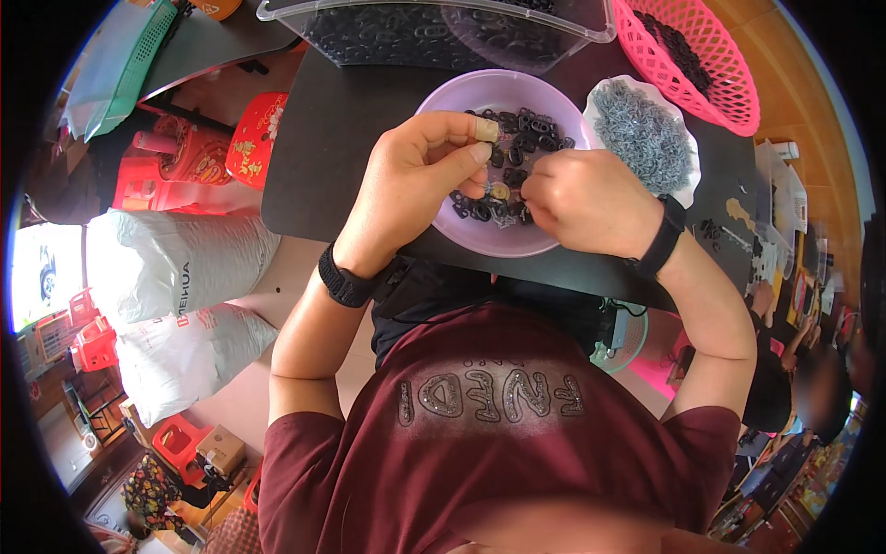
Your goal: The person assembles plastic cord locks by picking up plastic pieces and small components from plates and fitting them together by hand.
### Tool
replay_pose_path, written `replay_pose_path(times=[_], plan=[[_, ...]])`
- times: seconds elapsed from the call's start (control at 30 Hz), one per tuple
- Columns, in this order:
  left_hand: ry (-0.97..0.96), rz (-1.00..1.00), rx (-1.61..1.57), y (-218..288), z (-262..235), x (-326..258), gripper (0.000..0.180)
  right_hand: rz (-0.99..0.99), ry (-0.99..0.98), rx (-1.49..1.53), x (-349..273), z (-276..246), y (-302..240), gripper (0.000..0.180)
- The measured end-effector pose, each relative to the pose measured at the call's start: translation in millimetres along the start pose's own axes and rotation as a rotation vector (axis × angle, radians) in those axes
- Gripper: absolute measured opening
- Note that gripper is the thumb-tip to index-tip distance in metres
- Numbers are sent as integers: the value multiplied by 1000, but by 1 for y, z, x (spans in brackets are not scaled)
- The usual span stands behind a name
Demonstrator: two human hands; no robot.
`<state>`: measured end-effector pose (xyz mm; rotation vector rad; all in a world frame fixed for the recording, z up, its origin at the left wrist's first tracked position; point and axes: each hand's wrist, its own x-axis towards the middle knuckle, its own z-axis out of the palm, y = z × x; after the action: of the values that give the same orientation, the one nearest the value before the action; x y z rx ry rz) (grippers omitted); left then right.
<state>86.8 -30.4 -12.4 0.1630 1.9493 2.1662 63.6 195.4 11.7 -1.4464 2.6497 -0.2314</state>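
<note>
A lilac plastic bowl [513, 90] sits on the black table [332, 138] in front of me, holding several small black plastic pieces [526, 134]. My left hand [411, 185] hovers over the bowl's left side, thumb and taped forefinger pinched together on something too small to make out. My right hand [591, 201] is curled over the bowl's right side, fingertips on a small part beside a tan round piece [499, 191]. Both wrists wear black bands.
A white dish of small grey metal springs [643, 134] lies right of the bowl. A pink mesh basket [706, 55] and a transparent tub of black parts [425, 32] stand behind. White sacks [175, 268] and red stools [254, 138] are on the left; another person sits at right.
</note>
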Motion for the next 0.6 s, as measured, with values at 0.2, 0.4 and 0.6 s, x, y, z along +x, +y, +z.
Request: replay_pose_path(times=[0.2,0.4,0.6], plan=[[8,0,-8,1,2,1,22,28,110,107,-1,-4,-1,9],[51,49,-91,1,5,3,20,-1,57,151,17,0,-14,12],[78,60,-157,-2,5,0,18,52,-63,147,24,10,-14,9]])
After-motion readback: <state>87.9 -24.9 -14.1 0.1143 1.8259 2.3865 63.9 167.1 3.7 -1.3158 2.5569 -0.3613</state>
